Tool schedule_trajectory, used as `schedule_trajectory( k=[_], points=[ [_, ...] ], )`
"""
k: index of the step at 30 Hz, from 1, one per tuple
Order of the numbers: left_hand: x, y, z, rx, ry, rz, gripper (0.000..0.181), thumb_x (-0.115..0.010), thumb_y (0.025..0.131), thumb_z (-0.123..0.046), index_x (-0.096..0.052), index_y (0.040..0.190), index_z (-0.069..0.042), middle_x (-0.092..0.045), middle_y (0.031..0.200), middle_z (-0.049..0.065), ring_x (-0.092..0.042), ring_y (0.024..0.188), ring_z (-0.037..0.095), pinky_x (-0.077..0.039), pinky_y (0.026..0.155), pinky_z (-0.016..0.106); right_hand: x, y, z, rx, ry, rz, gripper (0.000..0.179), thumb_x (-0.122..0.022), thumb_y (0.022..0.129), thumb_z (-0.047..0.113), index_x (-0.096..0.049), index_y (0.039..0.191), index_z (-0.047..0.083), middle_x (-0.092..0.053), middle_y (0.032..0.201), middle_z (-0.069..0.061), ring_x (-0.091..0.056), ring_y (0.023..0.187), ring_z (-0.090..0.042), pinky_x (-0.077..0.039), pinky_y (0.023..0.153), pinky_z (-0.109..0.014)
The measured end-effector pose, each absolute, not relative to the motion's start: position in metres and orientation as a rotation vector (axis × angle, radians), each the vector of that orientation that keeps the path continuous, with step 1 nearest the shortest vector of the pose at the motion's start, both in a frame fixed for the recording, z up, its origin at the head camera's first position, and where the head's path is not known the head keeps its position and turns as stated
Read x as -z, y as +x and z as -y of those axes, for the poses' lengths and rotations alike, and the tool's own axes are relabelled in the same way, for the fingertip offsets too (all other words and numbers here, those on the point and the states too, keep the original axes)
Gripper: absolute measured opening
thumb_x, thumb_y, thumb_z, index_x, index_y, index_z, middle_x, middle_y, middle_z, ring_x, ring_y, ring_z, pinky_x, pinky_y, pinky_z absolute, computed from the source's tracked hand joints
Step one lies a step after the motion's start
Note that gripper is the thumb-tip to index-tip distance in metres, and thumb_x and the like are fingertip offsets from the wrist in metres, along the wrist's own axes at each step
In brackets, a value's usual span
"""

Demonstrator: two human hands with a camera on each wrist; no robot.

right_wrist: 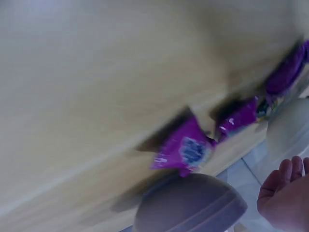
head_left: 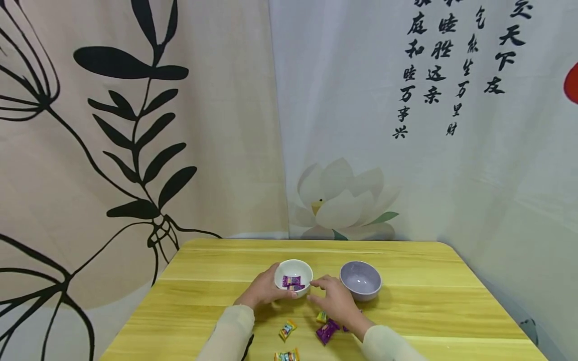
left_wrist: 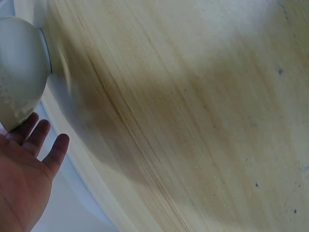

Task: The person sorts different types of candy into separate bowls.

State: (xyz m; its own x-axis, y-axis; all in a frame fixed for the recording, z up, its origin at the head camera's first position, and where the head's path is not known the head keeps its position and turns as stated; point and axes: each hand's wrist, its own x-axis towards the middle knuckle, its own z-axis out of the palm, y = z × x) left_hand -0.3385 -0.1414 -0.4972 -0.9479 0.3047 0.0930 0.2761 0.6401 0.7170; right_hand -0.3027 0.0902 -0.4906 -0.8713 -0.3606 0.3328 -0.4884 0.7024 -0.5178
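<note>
My left hand (head_left: pixel 264 288) grips the white bowl (head_left: pixel 298 265) at its left side, thumb along the front. Purple-wrapped candies (head_left: pixel 291 281) lie inside it. In the left wrist view, the fingers (left_wrist: pixel 36 137) meet the pale outside of the bowl (left_wrist: pixel 21 67). Right beside the bowl's rim, my right hand (head_left: pixel 336 301) has its fingers and thumb apart, with nothing between them. The lavender bowl (head_left: pixel 361 281) stands just behind and right of that hand. Around and below the right hand lie a purple candy (head_left: pixel 327 332) and a yellow-green candy (head_left: pixel 321 317), partly hidden.
Nearer the front of the wooden table (head_left: pixel 433 301) lie a yellow-orange candy (head_left: pixel 287 329) and another yellow candy (head_left: pixel 287 356). In the right wrist view, several purple candies (right_wrist: pixel 188 147) lie in a line by the bowls. A printed cloth (head_left: pixel 235 125) hangs behind the table.
</note>
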Motion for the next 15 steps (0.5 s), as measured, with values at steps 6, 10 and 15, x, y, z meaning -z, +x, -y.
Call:
schedule_trajectory(
  k=[6, 10, 15],
  points=[
    [0.497, -0.338, 0.141, -1.246, 0.475, -2.794, 0.093, -0.080, 0.059, -0.049, -0.039, 0.131, -0.009, -0.055, 0.115, 0.009, -0.052, 0.101, 0.026, -0.041, 0.088, 0.047, 0.502, -0.289, -0.108, -0.882, 0.795, 2.714, 0.037, -0.069, 0.078, 0.035, -0.066, 0.107, 0.012, -0.061, 0.099, 0.005, -0.054, 0.086, -0.013, -0.045, 0.073, -0.033],
    [0.497, -0.338, 0.142, -1.239, 0.484, -2.803, 0.092, -0.080, 0.059, -0.049, -0.039, 0.130, -0.007, -0.055, 0.115, 0.010, -0.052, 0.101, 0.026, -0.041, 0.088, 0.047, 0.507, -0.280, -0.119, -0.815, 0.903, 2.658, 0.036, -0.072, 0.075, 0.033, -0.067, 0.104, 0.012, -0.061, 0.098, 0.006, -0.053, 0.087, -0.011, -0.045, 0.076, -0.033],
    [0.498, -0.338, 0.141, -1.244, 0.481, -2.804, 0.092, -0.081, 0.058, -0.048, -0.039, 0.130, -0.007, -0.055, 0.115, 0.011, -0.052, 0.100, 0.026, -0.041, 0.088, 0.046, 0.512, -0.272, -0.132, -0.724, 1.024, 2.643, 0.035, -0.073, 0.073, 0.033, -0.068, 0.102, 0.014, -0.060, 0.099, 0.006, -0.052, 0.091, -0.012, -0.043, 0.081, -0.035]
  ],
)
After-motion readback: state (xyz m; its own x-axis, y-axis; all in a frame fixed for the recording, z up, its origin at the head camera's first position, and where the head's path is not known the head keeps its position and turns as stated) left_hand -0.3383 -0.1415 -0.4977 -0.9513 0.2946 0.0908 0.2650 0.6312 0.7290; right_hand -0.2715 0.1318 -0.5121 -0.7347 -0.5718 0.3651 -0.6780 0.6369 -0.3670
